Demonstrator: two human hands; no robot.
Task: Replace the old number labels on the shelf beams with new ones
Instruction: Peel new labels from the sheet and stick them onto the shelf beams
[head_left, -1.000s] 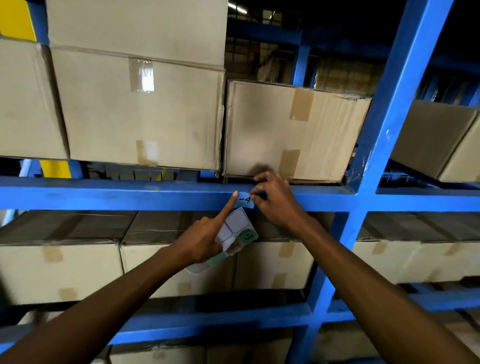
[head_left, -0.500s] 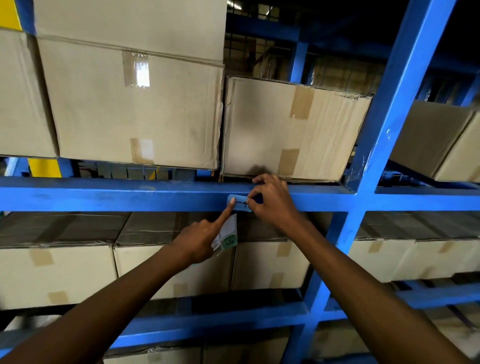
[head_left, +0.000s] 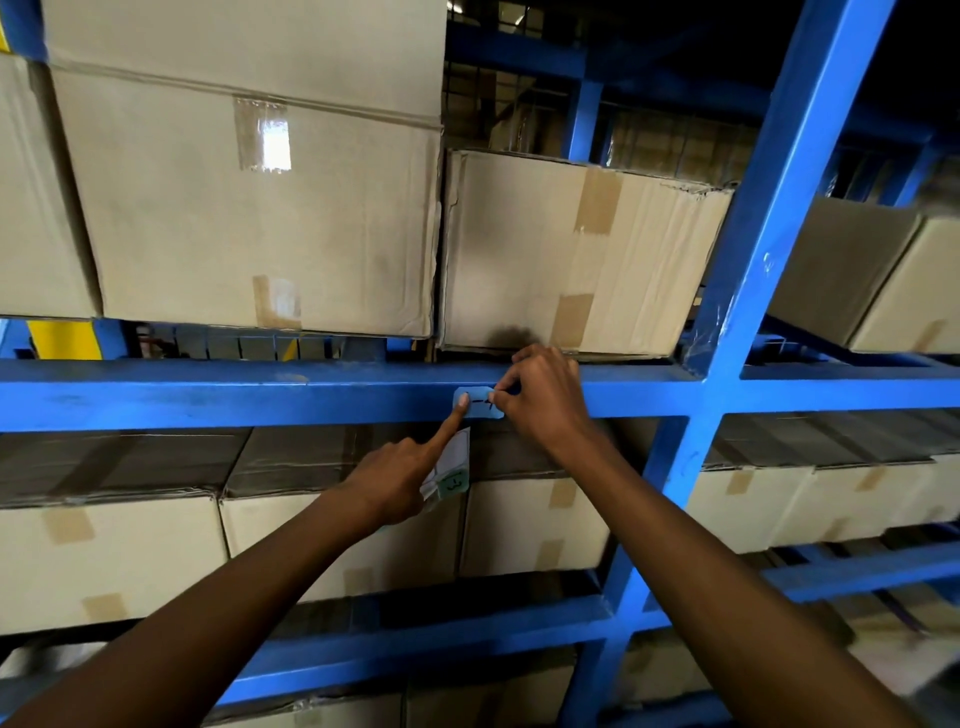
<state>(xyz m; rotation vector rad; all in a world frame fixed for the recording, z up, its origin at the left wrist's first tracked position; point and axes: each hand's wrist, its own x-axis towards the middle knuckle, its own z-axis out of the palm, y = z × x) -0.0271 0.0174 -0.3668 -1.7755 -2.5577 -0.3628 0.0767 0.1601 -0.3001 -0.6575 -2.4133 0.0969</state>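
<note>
A small pale blue number label lies against the front of the blue shelf beam. My left hand presses its index fingertip on the label's left end, while its other fingers clutch a white label sheet with a green label marked 3. My right hand pinches the label's right end with thumb and fingers, covering that end. The writing on the label is partly hidden.
Large taped cardboard boxes sit on the shelf just above the beam, another box right over my hands. A blue upright post rises at right. More boxes fill the lower shelf.
The label now lies flatter on the beam, my left fingertip has moved onto its left end, and the sheet in my left hand has turned edge-on. The view tilted up slightly.
</note>
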